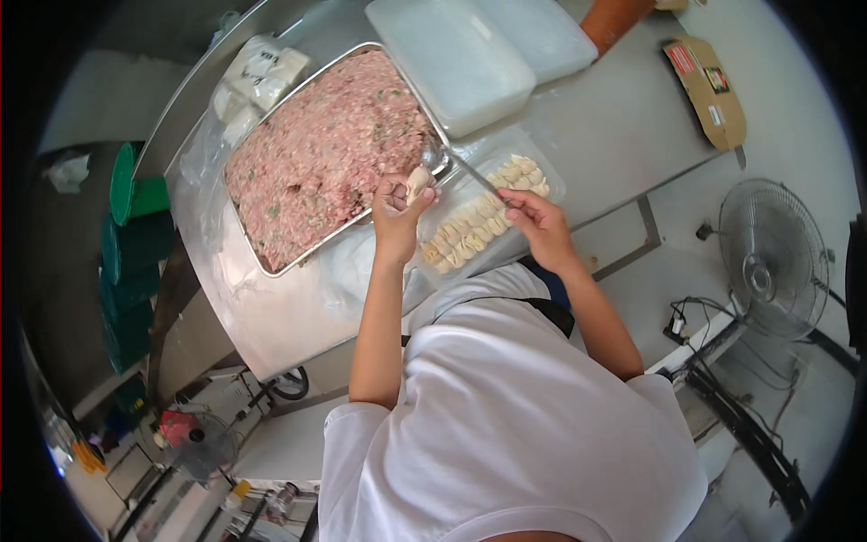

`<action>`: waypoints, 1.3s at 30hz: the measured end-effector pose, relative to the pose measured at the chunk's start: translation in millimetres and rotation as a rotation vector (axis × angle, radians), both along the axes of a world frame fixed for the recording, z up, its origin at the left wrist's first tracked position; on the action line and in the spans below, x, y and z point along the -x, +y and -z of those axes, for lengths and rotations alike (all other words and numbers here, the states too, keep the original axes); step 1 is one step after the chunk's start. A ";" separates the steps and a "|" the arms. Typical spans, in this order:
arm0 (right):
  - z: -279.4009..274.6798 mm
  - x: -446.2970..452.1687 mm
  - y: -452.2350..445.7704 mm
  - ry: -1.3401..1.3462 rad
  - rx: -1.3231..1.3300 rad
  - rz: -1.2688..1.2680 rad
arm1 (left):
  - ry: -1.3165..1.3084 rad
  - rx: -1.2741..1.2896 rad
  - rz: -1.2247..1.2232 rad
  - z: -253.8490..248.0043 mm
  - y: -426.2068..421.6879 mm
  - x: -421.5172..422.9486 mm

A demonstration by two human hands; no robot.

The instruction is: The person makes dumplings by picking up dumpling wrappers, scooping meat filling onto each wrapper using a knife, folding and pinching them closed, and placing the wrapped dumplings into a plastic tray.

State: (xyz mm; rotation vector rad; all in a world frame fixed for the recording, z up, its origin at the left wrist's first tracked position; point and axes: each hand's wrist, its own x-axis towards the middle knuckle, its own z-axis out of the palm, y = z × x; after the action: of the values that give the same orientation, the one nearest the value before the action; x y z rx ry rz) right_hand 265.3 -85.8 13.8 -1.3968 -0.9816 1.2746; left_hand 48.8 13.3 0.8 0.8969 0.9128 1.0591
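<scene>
Between the fingers of my left hand point(397, 213) is a pale, folded dumpling point(418, 183), held over the near right edge of the meat tray. My right hand point(539, 222) grips the handle of a metal spoon point(474, 173), whose head rests by the minced meat point(330, 149) at the tray's right corner. The meat fills a large metal tray point(318, 247). Below and between my hands, a clear plastic container point(553, 172) holds rows of shaped dumplings point(470, 229).
Stacked translucent containers point(461, 68) stand beyond the tray on the steel table point(623, 117). Another person's arm point(614, 23) reaches in behind them. White packages point(262, 72) lie at the upper left, cardboard point(709, 95) at the right. A fan point(772, 262) stands beyond the table's right side.
</scene>
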 end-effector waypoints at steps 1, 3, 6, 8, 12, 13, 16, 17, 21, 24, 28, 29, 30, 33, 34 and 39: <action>-3.2 11.2 5.4 0.035 0.012 -0.040 | -0.095 0.039 -0.049 -4.5 1.1 5.4; -6.1 31.3 12.5 0.032 0.024 -0.110 | -0.196 0.042 -0.061 -4.0 2.9 22.5; -15.7 61.9 19.4 -0.165 -0.102 -0.182 | -0.247 0.097 -0.198 -3.4 5.6 41.6; -10.5 71.5 22.9 -0.174 -0.138 -0.204 | -0.203 0.063 -0.285 -0.5 6.5 50.7; -4.7 80.9 27.5 -0.092 -0.128 -0.223 | -0.122 0.098 -0.470 -14.3 3.8 61.3; -5.9 82.8 29.4 -0.094 -0.128 -0.229 | -0.125 0.098 -0.476 -9.9 3.3 65.8; -13.7 86.7 38.1 -0.083 -0.117 -0.332 | -0.171 0.081 -0.436 10.0 0.8 77.3; -16.3 92.0 42.1 -0.132 -0.133 -0.355 | -0.229 0.079 -0.395 15.4 -0.5 80.3; -22.1 100.3 54.3 -0.272 -0.112 -0.373 | -0.302 0.076 -0.370 11.8 -1.5 84.6; -19.4 97.5 58.6 -0.286 -0.144 -0.351 | -0.438 0.244 -0.388 -1.4 0.7 88.6; -20.3 95.9 62.8 -0.308 -0.202 -0.381 | -0.530 0.237 -0.393 8.3 0.6 92.5; -22.8 95.7 63.1 -0.335 -0.212 -0.386 | -0.456 0.198 -0.368 12.4 -0.7 94.8; -25.1 95.8 63.9 -0.362 -0.224 -0.391 | -0.383 0.156 -0.342 15.4 -0.6 95.9; -26.5 98.3 61.5 -0.314 -0.213 -0.324 | -0.291 0.117 -0.355 21.0 1.8 97.0; -26.9 99.8 60.7 -0.313 -0.212 -0.325 | -0.290 0.118 -0.356 20.3 2.1 96.5; -19.7 104.7 62.8 -0.319 -0.186 -0.456 | -0.258 0.055 -0.359 22.3 3.6 96.6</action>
State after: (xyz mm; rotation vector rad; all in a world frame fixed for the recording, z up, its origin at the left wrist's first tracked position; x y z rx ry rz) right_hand 160.6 -23.0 33.6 -1.2948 -1.6667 1.2590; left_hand -47.8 16.9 -21.5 0.5441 0.8982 1.4136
